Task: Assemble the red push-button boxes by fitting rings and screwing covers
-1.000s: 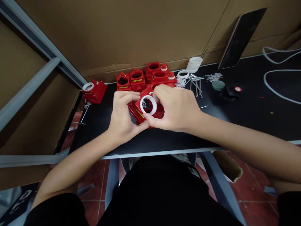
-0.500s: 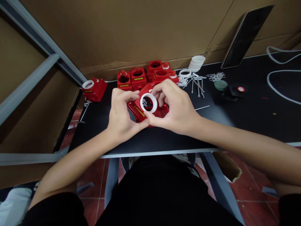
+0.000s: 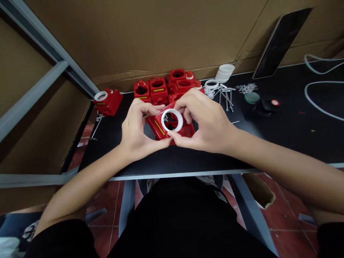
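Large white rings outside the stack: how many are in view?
3: a first ring on the red part between the left hand and right hand; a second ring on the red box at far left; a third ring beside the white stack. Others may be hidden.

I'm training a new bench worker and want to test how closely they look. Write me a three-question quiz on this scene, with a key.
1. True or false: the white ring is between the left hand and the right hand.

2. Where is the stack of rings, seen from the worker's seat, relative to the group of red housings?
A) to its left
B) to its right
C) on top of it

3. Fill in: the label strip on the held red housing is ____.

Key: 1. True; 2. B; 3. yellow
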`<act>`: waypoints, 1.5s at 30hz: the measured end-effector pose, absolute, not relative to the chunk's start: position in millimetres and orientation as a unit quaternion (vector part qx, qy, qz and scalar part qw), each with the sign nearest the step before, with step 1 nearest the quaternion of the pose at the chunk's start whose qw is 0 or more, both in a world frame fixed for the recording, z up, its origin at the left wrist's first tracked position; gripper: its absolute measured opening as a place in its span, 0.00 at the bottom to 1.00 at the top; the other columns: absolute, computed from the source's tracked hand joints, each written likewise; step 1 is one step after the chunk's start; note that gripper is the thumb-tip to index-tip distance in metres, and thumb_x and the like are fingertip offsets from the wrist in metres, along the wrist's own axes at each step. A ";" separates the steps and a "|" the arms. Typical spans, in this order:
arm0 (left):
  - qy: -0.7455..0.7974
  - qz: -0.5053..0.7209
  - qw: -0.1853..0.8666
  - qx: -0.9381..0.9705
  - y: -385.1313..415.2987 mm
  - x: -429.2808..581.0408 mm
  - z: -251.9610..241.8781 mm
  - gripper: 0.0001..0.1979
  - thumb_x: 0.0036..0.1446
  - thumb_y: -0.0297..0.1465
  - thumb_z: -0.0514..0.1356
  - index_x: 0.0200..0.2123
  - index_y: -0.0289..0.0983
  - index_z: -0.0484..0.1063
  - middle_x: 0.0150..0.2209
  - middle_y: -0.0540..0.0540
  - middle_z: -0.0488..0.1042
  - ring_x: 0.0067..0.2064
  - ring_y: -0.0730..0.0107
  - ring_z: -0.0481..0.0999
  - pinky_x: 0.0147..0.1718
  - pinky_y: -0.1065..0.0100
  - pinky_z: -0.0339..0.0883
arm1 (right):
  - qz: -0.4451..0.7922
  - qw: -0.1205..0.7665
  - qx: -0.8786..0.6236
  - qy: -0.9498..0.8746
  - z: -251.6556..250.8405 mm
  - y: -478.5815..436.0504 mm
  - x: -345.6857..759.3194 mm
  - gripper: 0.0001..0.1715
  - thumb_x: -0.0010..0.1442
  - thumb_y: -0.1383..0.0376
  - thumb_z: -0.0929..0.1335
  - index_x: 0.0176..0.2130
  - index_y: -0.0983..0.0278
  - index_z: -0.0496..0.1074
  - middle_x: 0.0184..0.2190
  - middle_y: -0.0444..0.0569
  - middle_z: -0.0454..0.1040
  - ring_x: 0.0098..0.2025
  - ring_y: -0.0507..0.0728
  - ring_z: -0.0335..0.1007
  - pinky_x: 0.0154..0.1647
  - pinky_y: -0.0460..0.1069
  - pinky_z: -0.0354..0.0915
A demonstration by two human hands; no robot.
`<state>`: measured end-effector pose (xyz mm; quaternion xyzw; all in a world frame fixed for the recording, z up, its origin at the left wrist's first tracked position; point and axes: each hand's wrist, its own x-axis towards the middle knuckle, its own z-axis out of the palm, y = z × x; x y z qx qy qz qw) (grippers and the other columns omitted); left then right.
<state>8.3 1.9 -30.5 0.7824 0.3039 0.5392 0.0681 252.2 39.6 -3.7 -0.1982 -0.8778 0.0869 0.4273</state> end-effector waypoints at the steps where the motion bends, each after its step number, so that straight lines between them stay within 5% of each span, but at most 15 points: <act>1: 0.302 0.537 0.085 0.783 1.8 8.0 -29.2 0.41 0.50 0.57 0.84 0.55 0.45 0.70 0.51 0.46 0.75 0.57 0.50 0.89 0.56 0.50 0.90 | 0.086 0.422 -0.195 -0.881 -3.1 40.6 253.5 0.16 0.66 0.56 0.74 0.49 0.60 0.71 0.45 0.54 0.78 0.44 0.62 0.76 0.42 0.59 0.72; 9: 0.310 0.479 0.242 0.784 -5.1 6.3 -9.3 0.35 0.55 0.48 0.85 0.49 0.45 0.65 0.52 0.45 0.82 0.58 0.52 0.90 0.58 0.52 0.90 | 0.135 0.341 -0.161 -0.916 9.0 50.3 269.4 0.20 0.65 0.53 0.75 0.50 0.60 0.73 0.48 0.52 0.77 0.38 0.57 0.70 0.37 0.55 0.69; 16: 0.300 0.438 0.331 0.780 -0.1 3.2 -2.3 0.36 0.53 0.49 0.85 0.46 0.45 0.64 0.50 0.43 0.83 0.54 0.54 0.89 0.54 0.54 0.88 | 0.184 0.277 -0.146 -0.932 16.1 45.9 273.3 0.27 0.56 0.59 0.75 0.54 0.59 0.73 0.53 0.55 0.76 0.46 0.62 0.73 0.40 0.56 0.72; 22: 0.309 0.466 0.253 0.789 4.6 0.7 -10.3 0.35 0.58 0.53 0.82 0.49 0.47 0.62 0.53 0.43 0.80 0.57 0.53 0.87 0.55 0.51 0.88 | 0.147 0.365 -0.106 -0.913 11.0 51.1 273.7 0.29 0.63 0.60 0.75 0.60 0.59 0.68 0.55 0.60 0.74 0.53 0.67 0.73 0.45 0.61 0.76; 27: 0.310 0.482 0.161 0.804 11.6 -7.5 -16.2 0.32 0.65 0.53 0.77 0.54 0.48 0.61 0.57 0.42 0.76 0.60 0.52 0.84 0.55 0.50 0.87 | 0.162 0.457 -0.180 -0.856 -6.6 49.1 267.8 0.26 0.65 0.57 0.76 0.56 0.57 0.65 0.52 0.57 0.73 0.55 0.68 0.75 0.53 0.66 0.80; 34: 0.351 0.474 0.172 0.789 12.2 -10.1 -21.4 0.38 0.63 0.61 0.75 0.65 0.50 0.65 0.62 0.40 0.71 0.63 0.52 0.82 0.60 0.50 0.87 | 0.205 0.417 -0.247 -0.851 -27.3 41.1 257.3 0.42 0.62 0.51 0.80 0.66 0.61 0.67 0.64 0.62 0.78 0.64 0.73 0.79 0.62 0.67 0.79; 38: 0.353 0.456 0.182 0.796 12.8 -10.6 -18.1 0.39 0.63 0.61 0.74 0.68 0.49 0.70 0.63 0.39 0.75 0.65 0.48 0.82 0.62 0.48 0.86 | 0.181 0.407 -0.238 -0.863 -22.9 48.6 260.5 0.38 0.65 0.49 0.78 0.65 0.61 0.70 0.61 0.60 0.80 0.60 0.72 0.80 0.62 0.67 0.77; 45: 0.353 0.444 0.179 0.804 11.5 -12.0 -12.1 0.33 0.58 0.53 0.82 0.57 0.43 0.78 0.56 0.40 0.84 0.56 0.53 0.87 0.54 0.55 0.85 | 0.188 0.403 -0.213 -0.870 -19.0 51.8 265.8 0.32 0.67 0.50 0.73 0.64 0.61 0.70 0.60 0.60 0.80 0.59 0.71 0.79 0.61 0.66 0.75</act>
